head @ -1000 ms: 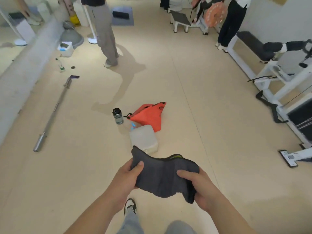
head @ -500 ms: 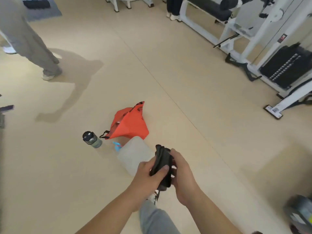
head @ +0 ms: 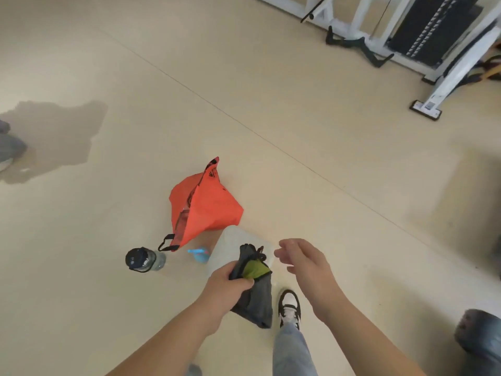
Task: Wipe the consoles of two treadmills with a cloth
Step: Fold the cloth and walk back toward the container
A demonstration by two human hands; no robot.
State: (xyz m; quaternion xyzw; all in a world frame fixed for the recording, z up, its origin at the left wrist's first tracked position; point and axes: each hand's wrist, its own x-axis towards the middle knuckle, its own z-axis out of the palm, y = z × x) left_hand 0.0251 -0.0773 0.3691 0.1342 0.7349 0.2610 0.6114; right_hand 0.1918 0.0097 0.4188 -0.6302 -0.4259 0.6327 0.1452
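Observation:
A dark grey cloth (head: 256, 299) with a green patch hangs folded from my left hand (head: 229, 287), whose fingers grip its upper part. My right hand (head: 306, 267) hovers just to the right of the cloth, apart from it, fingers loosely curled and holding nothing. No treadmill console shows in the head view.
On the floor ahead lie an orange bag (head: 203, 207), a dark-capped bottle (head: 143, 259) and a translucent jug (head: 233, 245) with a blue cap. A white weight machine (head: 433, 36) stands at the top right. My shoe (head: 289, 308) is below the cloth. A person's foot (head: 8, 147) shows at the left edge.
Both hands held the cloth spread, then bunched it together. Now my right hand has let go and only the left keeps it. The view has swung right and down.

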